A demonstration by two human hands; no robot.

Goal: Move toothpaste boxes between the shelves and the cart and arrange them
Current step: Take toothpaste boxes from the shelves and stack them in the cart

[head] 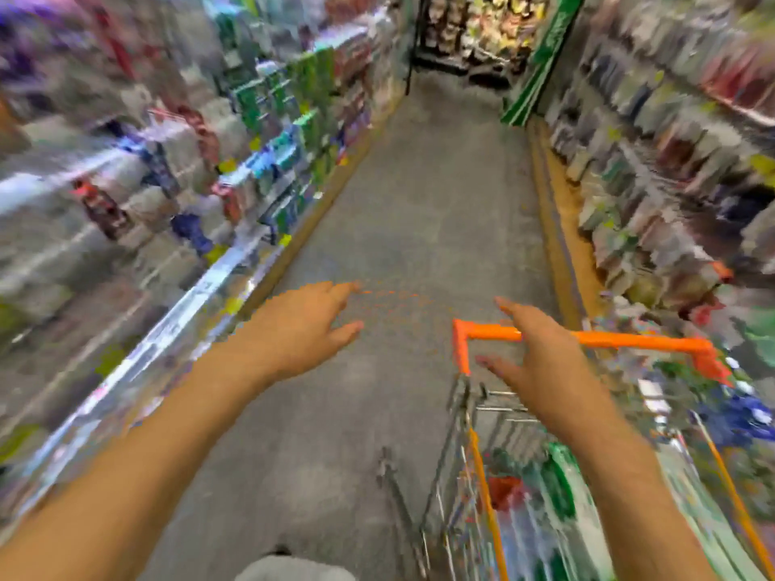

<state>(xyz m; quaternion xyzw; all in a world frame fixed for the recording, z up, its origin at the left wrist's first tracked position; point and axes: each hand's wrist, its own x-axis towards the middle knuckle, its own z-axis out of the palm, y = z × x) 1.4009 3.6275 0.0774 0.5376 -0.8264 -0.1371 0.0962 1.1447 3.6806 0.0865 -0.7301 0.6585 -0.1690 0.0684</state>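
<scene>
I stand in a store aisle and the picture is badly blurred. A wire cart [469, 488] with an orange handle [608, 339] stands at the lower right, with blurred green and red boxes [557, 484] inside. My right hand [541, 366] hovers over the handle's left end, fingers spread, holding nothing. My left hand [306, 329] reaches forward over the floor, left of the cart, fingers straight and empty. Shelves of boxed goods [268, 161] run along the left side; single toothpaste boxes cannot be made out.
More stocked shelves [654, 169] line the right side. A grey floor [436, 195] runs between them to a display rack [482, 31] at the far end. A green panel [541, 65] leans at the right shelf's far corner.
</scene>
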